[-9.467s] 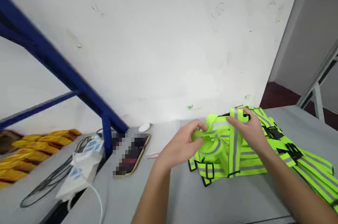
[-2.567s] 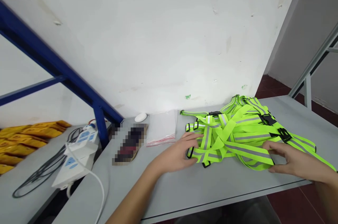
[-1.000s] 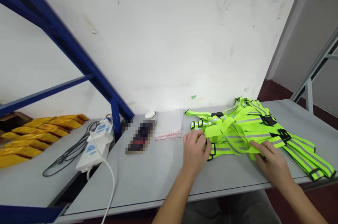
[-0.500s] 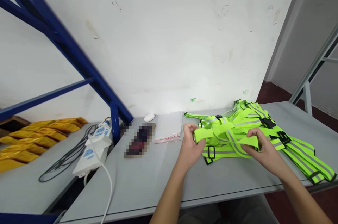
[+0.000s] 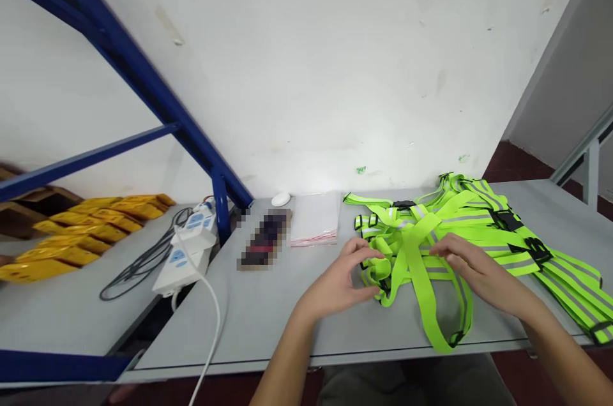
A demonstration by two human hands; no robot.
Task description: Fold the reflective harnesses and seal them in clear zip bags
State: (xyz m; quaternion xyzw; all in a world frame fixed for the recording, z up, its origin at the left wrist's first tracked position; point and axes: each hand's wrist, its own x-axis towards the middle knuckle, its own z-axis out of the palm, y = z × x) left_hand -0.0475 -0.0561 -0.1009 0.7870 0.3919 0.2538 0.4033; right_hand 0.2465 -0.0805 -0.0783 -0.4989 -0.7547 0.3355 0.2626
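Note:
A pile of fluorescent yellow-green reflective straps, with grey stripes and black buckles, lies on the grey table. From its front hangs a loose strap loop, spread toward the table's near edge. My left hand is at the pile's left end, thumb and fingers apart around a curled bit of strap without closing on it. Over the front of the pile, right of the loop, is my right hand. Its fingers are loosely bent and apart from the thumb, close to the straps; whether the fingertips touch them I cannot tell.
Clear plastic bags with red seal lines lie left of the pile, near a white oval object and a pixelated item. A white power strip with cables sits by the blue frame. Yellow packets are farther left.
Both hands have let go of the strap they were holding stretched up. It has dropped into a loop at the front of the pile. The view has shifted slightly.

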